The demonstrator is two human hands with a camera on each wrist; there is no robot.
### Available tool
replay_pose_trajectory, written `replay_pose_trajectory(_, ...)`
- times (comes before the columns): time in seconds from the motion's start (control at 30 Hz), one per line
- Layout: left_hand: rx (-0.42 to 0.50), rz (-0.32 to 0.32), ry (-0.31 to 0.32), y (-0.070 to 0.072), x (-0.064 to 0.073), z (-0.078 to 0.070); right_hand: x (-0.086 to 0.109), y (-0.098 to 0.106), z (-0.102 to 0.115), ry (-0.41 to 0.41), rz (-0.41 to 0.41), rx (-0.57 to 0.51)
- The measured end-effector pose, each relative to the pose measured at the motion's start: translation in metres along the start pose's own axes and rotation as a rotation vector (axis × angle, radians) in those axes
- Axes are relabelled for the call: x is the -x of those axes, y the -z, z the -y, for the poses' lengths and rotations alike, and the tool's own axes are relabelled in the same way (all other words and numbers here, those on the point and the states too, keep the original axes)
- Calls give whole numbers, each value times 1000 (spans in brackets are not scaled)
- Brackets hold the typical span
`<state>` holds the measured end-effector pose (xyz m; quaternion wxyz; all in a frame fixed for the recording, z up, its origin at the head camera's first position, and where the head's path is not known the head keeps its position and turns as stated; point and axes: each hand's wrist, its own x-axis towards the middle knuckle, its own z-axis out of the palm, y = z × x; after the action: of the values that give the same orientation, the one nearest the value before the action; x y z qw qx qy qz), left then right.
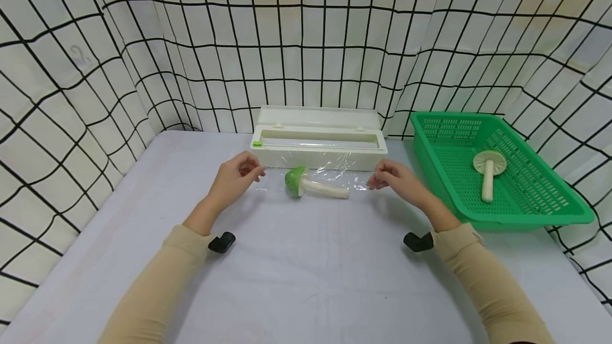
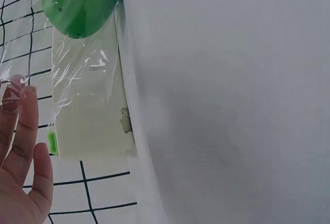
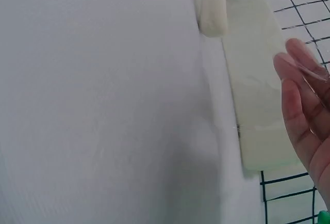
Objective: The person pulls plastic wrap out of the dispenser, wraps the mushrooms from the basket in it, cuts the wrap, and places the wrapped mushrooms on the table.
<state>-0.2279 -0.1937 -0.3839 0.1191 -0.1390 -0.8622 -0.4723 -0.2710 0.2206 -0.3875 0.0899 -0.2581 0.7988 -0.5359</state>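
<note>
A sheet of clear plastic wrap [image 1: 337, 175] stretches between the two hands. My left hand [image 1: 234, 177] pinches its left end; in the left wrist view the film [image 2: 85, 72] clings about that hand's fingertips. At the right end, my right hand [image 1: 399, 179] pinches the film between thumb and fingers. Between the hands lies a toy mushroom [image 1: 295, 180] with a green cap to the left and a white stem [image 1: 326, 189] to the right. Film meets the mushroom, but whether it passes over or under it I cannot tell. Neither hand touches the mushroom.
Just behind the hands stands a white wrap dispenser [image 1: 317, 161] with its lid raised, a roll inside and a green slider at its left. On the right, a green basket [image 1: 432, 185] contains a white mushroom [image 1: 487, 179]. Black wire mesh [image 1: 325, 46] encloses the white-covered table [image 1: 306, 280].
</note>
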Motion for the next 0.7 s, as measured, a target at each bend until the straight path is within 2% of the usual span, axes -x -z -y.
replay_pose_trajectory(0.17, 31, -7, 6, -6, -6, 2, -6, -5, -5, -16, -27, -116)
replay_pose_trajectory(0.33, 39, -18, 34, -9, -10, 3, -12, -10, -10, -79, -102, -187)
replay_pose_trajectory(0.5, 28, -20, 66, -10, -12, 6, -19, -17, -11, -150, -166, -169)
replay_pose_trajectory(0.7, 20, -6, 86, -12, -13, 8, -24, -24, -11, -177, -234, -118)
